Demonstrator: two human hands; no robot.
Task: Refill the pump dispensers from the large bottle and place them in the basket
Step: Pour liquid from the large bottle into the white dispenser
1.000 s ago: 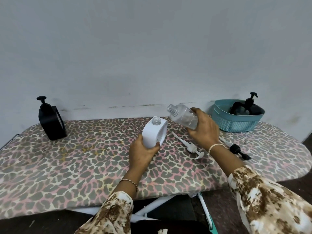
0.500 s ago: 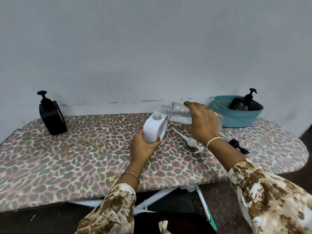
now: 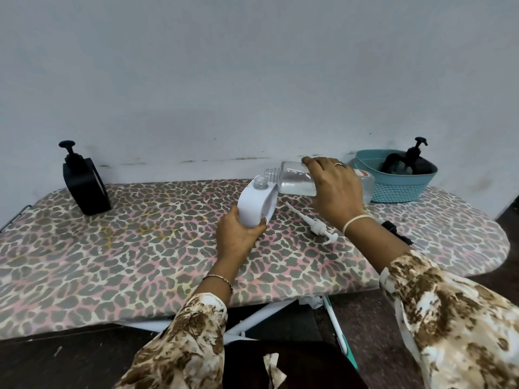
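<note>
Head view, task's thing: the white flat-sided plastic pump dispenser stands tilted near the middle of the leopard-print ironing board, a little toward its far edge. Its clear threaded neck is open and the pump is off.
Head view, source: the large clear plastic bottle is held almost level in the air, its uncapped mouth just above and beside the dispenser's neck. Clear liquid pools along its lower side. Whether any is crossing over cannot be told.
Head view, handling: the dispenser looks light, stiff and smooth, and probably tips easily, so a low hold round the body suits it. The bottle likely weighs more and has a thin wall that may give, so the middle of it is the place to grip.
Head view, left hand: curled round the dispenser's lower body, thumb on the near face.
Head view, right hand: wrapped over the bottle's middle, fingers curled down its far side.
Head view, loose parts: a white pump head with tube lies on the board just right of the dispenser. A black pump part is half hidden behind the right wrist.
Head view, destination: the teal woven-look plastic basket sits at the far right corner and holds a black pump dispenser.
Head view, waiting: another black square pump dispenser stands at the far left corner.
</note>
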